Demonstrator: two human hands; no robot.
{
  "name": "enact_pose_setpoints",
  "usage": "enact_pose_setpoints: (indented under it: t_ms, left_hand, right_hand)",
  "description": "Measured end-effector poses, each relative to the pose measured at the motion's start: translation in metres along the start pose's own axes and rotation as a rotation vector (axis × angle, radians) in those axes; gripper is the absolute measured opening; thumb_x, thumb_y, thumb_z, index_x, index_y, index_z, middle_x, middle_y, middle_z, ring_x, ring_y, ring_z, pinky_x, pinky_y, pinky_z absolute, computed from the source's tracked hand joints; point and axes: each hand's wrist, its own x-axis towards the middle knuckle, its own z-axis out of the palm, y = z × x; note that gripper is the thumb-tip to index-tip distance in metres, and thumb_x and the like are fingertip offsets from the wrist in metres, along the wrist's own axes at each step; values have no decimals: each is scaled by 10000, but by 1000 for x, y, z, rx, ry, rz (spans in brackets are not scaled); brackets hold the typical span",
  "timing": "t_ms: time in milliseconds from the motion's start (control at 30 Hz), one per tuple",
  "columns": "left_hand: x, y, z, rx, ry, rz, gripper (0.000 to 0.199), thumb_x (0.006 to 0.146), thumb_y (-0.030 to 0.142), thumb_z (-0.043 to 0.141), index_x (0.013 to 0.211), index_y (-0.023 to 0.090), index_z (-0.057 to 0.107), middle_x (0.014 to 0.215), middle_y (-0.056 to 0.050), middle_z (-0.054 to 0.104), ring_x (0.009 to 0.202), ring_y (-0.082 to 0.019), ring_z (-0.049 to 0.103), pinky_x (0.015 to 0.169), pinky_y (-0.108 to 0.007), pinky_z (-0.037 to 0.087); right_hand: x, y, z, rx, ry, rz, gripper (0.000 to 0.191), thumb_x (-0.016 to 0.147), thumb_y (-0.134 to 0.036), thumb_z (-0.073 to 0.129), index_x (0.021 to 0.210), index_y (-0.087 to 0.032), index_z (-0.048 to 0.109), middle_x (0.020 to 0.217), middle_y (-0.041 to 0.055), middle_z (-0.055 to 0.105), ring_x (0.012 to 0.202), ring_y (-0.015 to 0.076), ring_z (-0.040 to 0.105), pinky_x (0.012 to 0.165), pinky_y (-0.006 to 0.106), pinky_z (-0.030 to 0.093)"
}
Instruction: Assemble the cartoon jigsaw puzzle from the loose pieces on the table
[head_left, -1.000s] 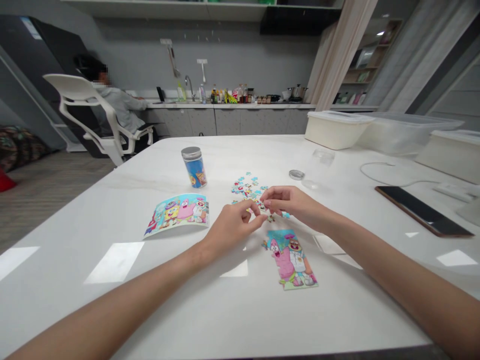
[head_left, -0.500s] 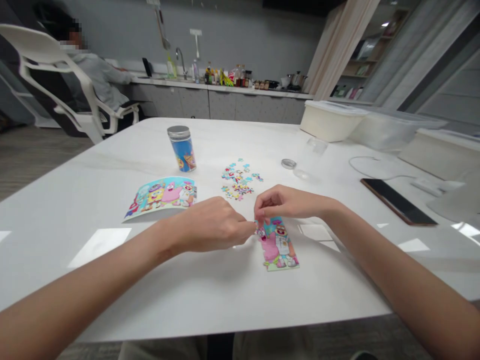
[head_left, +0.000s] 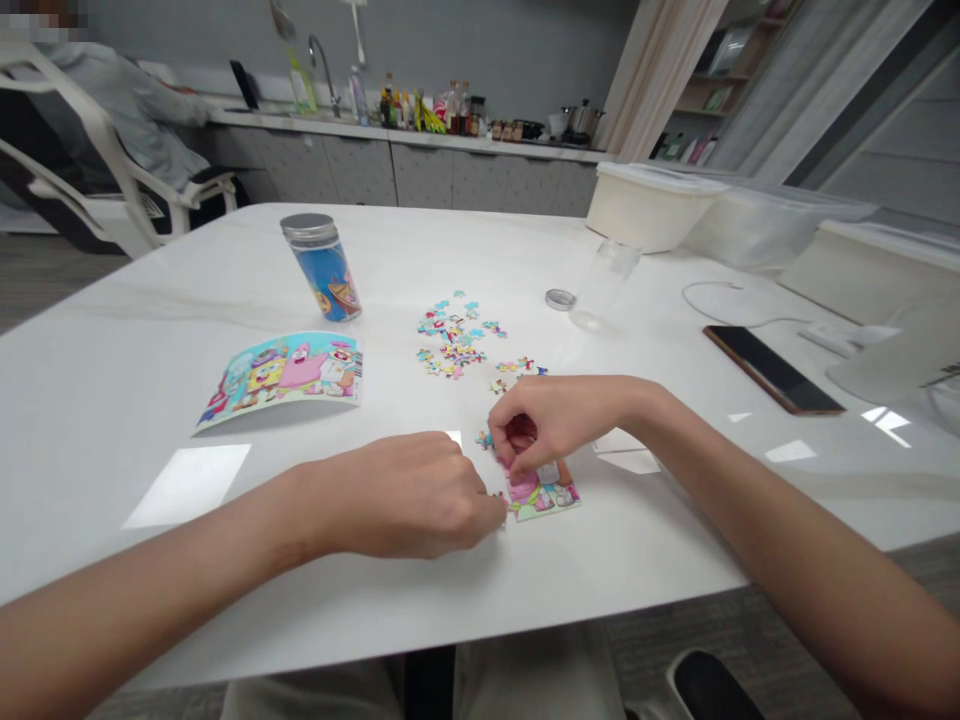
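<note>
A partly assembled jigsaw puzzle (head_left: 546,497) with cartoon characters lies flat near the table's front, its upper part covered by my right hand (head_left: 559,422). Thumb and fingers of that hand are pinched at the puzzle's upper left edge. My left hand (head_left: 424,497) is closed, with a small puzzle piece (head_left: 501,503) at its fingertips, beside the puzzle's left edge. Loose puzzle pieces (head_left: 455,345) are scattered further back, some close behind my right hand. At the left lies a curved picture sheet (head_left: 289,375) with the same kind of characters.
A blue picture jar (head_left: 324,270) with a metal lid stands at the back left. Right of the pieces are a clear jar (head_left: 606,285) and a loose lid (head_left: 560,299). A phone (head_left: 772,368), cable and storage boxes (head_left: 651,207) occupy the right side. A person (head_left: 127,110) sits beyond the table.
My left hand has moved down along the puzzle's left side. The right hand now covers more of the puzzle's upper part. The view has shifted, and pieces behind the right hand now show.
</note>
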Motion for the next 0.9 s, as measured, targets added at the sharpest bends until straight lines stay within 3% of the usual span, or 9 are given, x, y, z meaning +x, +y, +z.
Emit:
enact_pose_setpoints:
  t_ms: [433,900]
  left_hand:
    - [6,5,4,-138,29,-82,220,870,110,554,668,178,611,518,30,556,449,-99,429,465,-243,299]
    - [9,3,4,-213,30,-133,203,825,126,643,628,174,632,538,12,612,458,-107,478,458,-251,288]
  right_hand:
    - [0,2,1,-5,-29,-16,77,752,-243,677,767,-168,662,644,-34,574,573,89,482,543,226,360]
    - [0,2,1,-18,-31,-11,53,759,-230,665,757,-178,655,654,-31,564,582,93,484,544,224,374]
